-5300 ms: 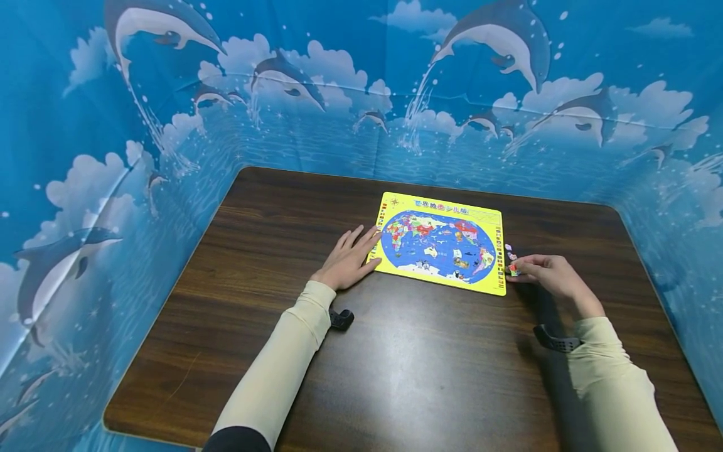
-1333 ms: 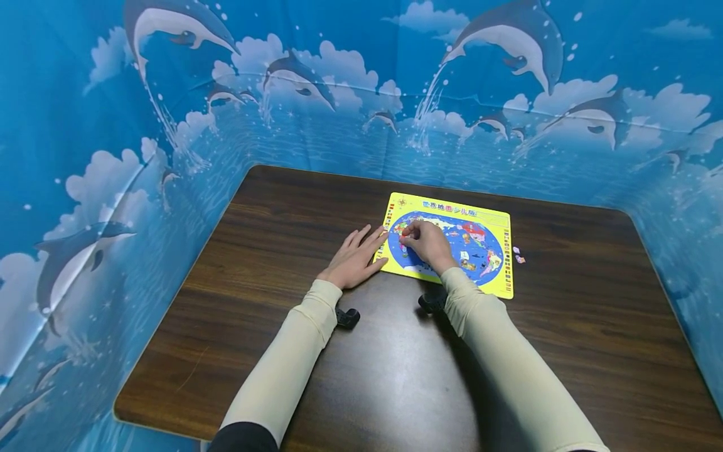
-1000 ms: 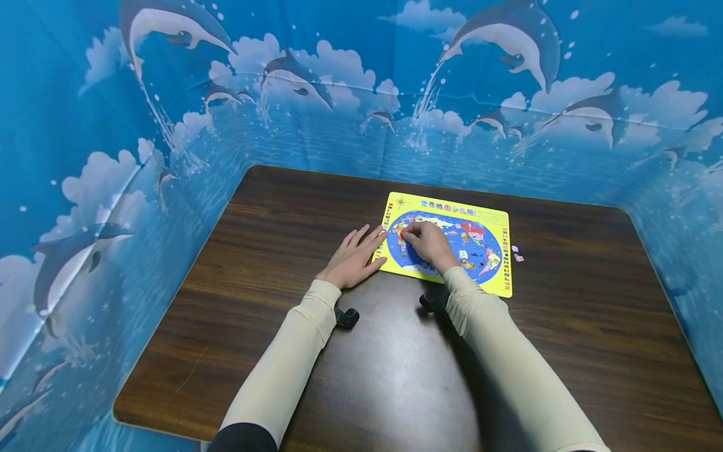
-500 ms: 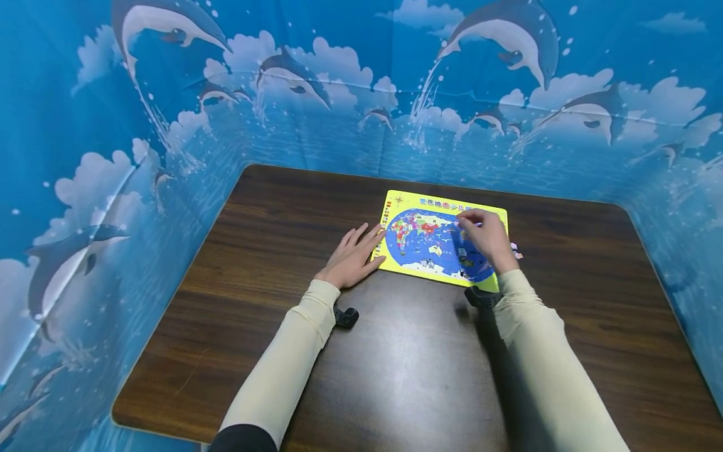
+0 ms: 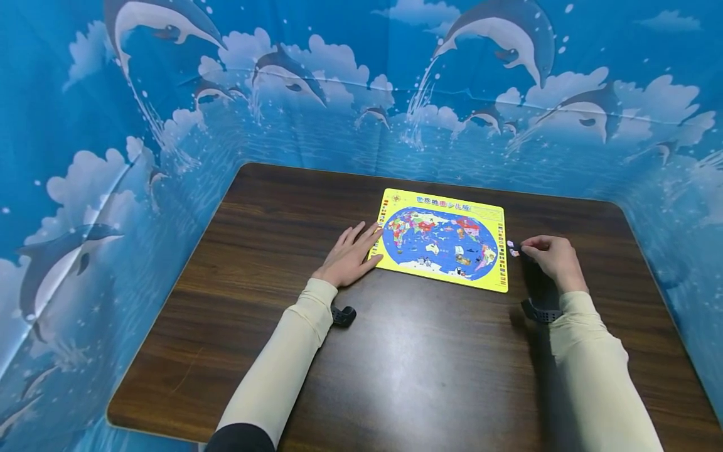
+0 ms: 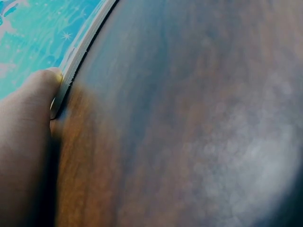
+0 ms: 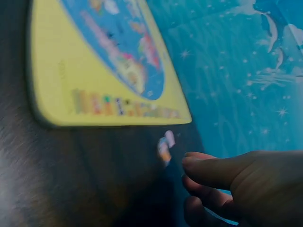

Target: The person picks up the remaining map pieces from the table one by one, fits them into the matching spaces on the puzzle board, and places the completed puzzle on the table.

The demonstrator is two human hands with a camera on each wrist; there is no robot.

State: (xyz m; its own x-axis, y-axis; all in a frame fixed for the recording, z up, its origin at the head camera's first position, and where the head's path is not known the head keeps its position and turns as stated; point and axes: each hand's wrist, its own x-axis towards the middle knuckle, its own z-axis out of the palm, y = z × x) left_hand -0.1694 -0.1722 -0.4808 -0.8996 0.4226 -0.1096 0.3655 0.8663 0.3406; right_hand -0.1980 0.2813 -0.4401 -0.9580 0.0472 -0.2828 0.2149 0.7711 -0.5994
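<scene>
A yellow-framed world map puzzle board (image 5: pixel 440 280), with a blue oval map, lies on the table. My left hand (image 5: pixel 349 256) rests spread on its left edge, fingers straight. In the left wrist view the thumb (image 6: pixel 40 87) touches the board's edge. My right hand (image 5: pixel 555 260) is just right of the board, thumb and fingers loosely bent and close together. Two small puzzle pieces lie in front of its fingertips: a pinkish one (image 7: pixel 170 138) and a pink-and-orange one (image 7: pixel 164 152). No piece shows between the right fingers.
The dark wooden table (image 5: pixel 407 358) has rounded corners. A blue curtain with printed dolphins (image 5: pixel 316 138) stands around its back and sides. Each wrist carries a black strap mount, such as the left one (image 5: pixel 343 316).
About five seconds ago my right hand held a colourful piece beside the board. It then worked over the map's left part and has since moved right, back beside the loose pieces. The left hand stays.
</scene>
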